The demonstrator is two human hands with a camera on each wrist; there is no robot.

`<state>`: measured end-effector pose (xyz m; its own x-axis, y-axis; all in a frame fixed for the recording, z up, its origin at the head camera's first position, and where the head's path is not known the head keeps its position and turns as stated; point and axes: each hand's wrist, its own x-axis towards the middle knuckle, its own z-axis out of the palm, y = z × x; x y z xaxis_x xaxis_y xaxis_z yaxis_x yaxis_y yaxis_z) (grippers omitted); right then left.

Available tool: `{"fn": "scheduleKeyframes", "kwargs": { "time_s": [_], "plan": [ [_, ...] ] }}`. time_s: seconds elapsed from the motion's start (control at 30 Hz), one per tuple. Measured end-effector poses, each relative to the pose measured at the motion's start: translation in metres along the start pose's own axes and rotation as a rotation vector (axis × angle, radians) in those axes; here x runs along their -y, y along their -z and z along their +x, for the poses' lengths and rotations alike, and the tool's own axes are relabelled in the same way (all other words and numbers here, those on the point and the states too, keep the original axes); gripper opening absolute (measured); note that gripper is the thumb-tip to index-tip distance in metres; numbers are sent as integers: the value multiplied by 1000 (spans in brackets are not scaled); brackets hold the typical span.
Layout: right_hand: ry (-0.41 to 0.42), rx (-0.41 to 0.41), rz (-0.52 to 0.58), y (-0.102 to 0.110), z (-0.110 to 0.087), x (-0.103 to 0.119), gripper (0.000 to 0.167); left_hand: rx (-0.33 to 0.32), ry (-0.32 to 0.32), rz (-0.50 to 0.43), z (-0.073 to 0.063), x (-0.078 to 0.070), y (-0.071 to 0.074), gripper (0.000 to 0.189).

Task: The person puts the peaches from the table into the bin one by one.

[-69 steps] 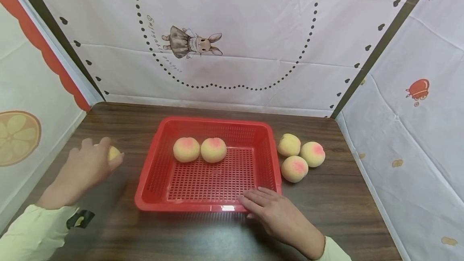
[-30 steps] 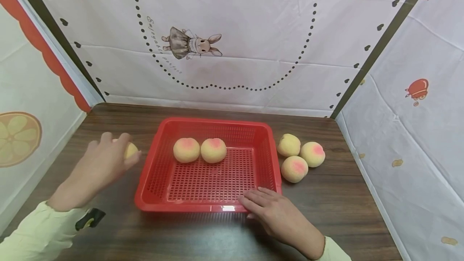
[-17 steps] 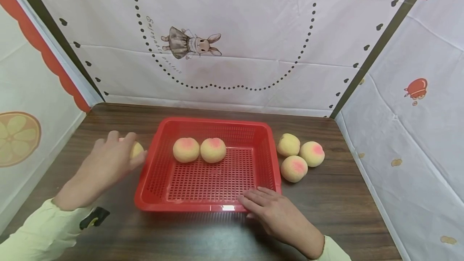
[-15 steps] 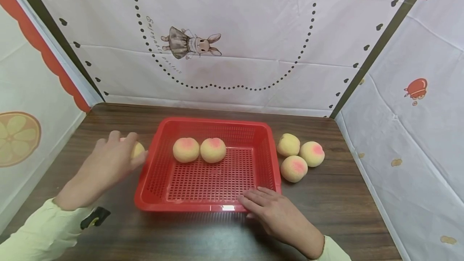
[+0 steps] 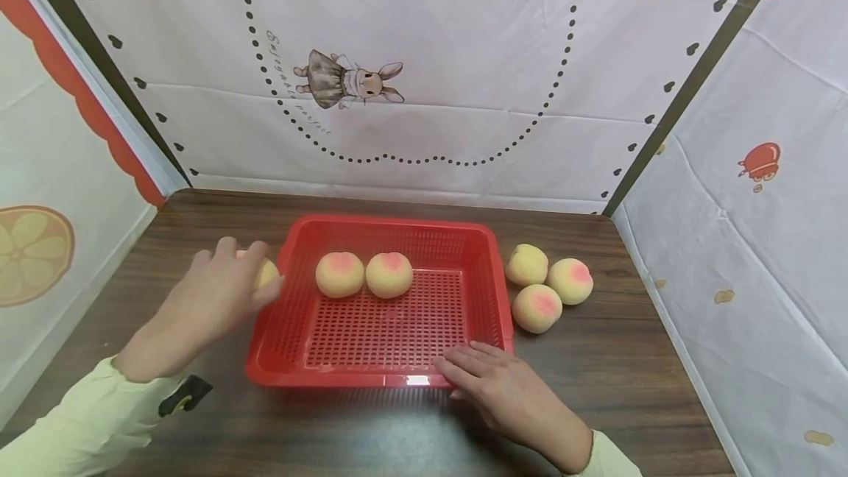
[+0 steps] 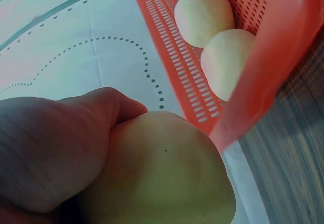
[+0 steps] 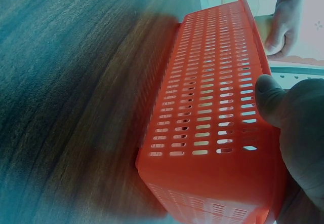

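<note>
**Peach held beside the basket's left wall**

The peach could catch on the left rim if it were carried too low; the head view shows it just outside that wall, and I cannot tell whether it clears the top; a knock there could loosen the hold, since a round, smooth-sided thing gives few edges to grip, and it might then roll off across the table; a sideways push on the rim might also shift the light-looking basket, if the right hand bore down too weakly; inside, the first peach and second peach sit side by side toward the back, so a drop onto them could set them rolling.

The left hand reaches forward and rightward, knuckles up, its fingers curled over the peach, with the thumb on the side nearer the basket, so that the peach is pinched between them; the right hand lies at the front right corner, its fingers nearly straight and close together over the rim, the thumb against the outer wall, so that the edge is pinched between; three peaches cluster outside the right wall.
</note>
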<state>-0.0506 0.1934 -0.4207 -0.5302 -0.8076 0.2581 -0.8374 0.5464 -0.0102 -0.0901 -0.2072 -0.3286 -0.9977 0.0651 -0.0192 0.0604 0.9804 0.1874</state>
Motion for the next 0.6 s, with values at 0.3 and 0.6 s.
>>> {"fn": "scheduleKeyframes", "kwargs": {
  "time_s": [0.3,0.6],
  "plan": [
    [-6,14,10,0,0,0,51,-14,-42,18,2,-13,3,55],
    [-2,3,14,0,0,0,52,9,-42,-8,2,-23,5,60]
  ]
}}
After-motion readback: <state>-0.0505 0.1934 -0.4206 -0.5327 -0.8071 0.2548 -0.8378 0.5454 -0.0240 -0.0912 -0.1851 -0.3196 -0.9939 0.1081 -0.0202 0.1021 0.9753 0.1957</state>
